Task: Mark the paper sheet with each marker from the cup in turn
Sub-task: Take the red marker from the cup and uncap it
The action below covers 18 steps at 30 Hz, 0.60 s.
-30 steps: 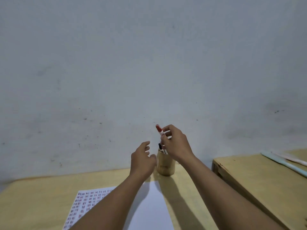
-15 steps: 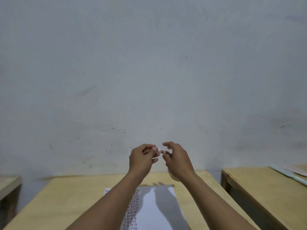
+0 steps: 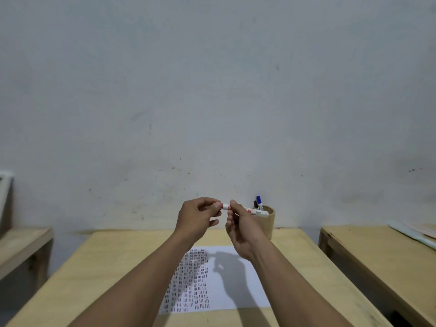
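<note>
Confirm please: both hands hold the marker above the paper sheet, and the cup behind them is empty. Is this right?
Not quite. In the head view the cup is not empty: a blue-capped marker and a dark-capped one stand in it. The rest holds: the left hand and right hand both have a grip on the red marker above the paper sheet.

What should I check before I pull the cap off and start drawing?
1. Right hand holds the marker: ok.
2. Left hand pinches the cap end: ok.
3. Cap off: not ok.
4. Paper lies flat on the table under the hands: ok.
5. Blank space on the paper's right side: ok.
6. Cup stands upright, other markers inside: ok.
</note>
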### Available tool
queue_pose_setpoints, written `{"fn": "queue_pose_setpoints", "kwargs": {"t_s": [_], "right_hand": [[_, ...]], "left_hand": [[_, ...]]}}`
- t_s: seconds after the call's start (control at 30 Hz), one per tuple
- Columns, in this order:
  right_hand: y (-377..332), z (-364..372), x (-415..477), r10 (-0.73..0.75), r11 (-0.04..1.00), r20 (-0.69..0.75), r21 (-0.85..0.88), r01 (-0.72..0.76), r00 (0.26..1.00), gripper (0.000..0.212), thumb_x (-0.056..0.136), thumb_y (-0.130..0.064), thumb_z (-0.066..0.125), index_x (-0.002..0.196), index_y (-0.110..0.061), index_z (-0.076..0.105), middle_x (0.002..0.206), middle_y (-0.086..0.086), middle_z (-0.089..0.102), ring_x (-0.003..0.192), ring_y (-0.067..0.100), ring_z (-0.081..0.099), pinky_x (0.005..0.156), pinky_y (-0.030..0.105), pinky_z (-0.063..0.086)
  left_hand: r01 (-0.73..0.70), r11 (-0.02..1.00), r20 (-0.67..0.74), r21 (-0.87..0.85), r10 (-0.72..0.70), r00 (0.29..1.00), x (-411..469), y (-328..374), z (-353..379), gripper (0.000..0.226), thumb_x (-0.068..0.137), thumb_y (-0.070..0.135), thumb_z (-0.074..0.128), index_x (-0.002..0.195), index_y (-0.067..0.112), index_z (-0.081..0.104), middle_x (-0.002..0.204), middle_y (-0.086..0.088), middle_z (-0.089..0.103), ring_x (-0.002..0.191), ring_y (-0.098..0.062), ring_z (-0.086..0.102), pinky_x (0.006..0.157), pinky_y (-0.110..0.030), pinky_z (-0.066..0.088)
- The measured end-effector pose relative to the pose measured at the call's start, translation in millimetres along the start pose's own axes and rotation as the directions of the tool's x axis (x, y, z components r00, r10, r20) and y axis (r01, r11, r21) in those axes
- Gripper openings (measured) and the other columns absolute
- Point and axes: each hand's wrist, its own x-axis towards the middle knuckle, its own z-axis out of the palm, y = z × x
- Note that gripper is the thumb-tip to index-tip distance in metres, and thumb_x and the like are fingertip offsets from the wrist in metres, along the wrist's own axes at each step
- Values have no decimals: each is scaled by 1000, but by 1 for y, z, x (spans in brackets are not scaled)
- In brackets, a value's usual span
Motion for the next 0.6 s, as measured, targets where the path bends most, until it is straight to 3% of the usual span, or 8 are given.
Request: {"fn": "queue_pose_setpoints", "kwargs": {"t_s": [0.23, 0.43, 0.6], "right_hand": [[26, 4, 9, -72, 997, 23, -20, 72, 997, 16, 94, -12, 70, 81, -4, 68, 63, 4, 63, 46, 7, 57, 47, 16, 53], [44, 0, 17, -27, 995, 16, -100, 28, 1000, 14, 93, -15, 71, 83, -6, 68, 63, 2, 63, 52, 9, 55, 49, 19, 53], [58, -3, 21, 12, 987, 25, -163, -7, 1000, 14, 94, -16, 70, 85, -6, 68, 67, 4, 65, 53, 10, 57, 51, 20, 55]], "left_hand": [[5, 991, -70, 134, 4, 998, 1, -9, -20, 21, 93, 20, 69, 85, 2, 77, 77, -11, 72, 73, -18, 70, 77, -41, 64], [54, 961, -209, 272, 4, 978, 3, -32, -54, 9, 86, 17, 75, 92, 12, 79, 83, -7, 77, 81, -20, 75, 76, -37, 63], [127, 855, -325, 502, 50, 945, 1, -62, -86, 16, 84, 15, 79, 99, 11, 78, 88, -3, 76, 80, -16, 69, 76, -20, 49]]}}
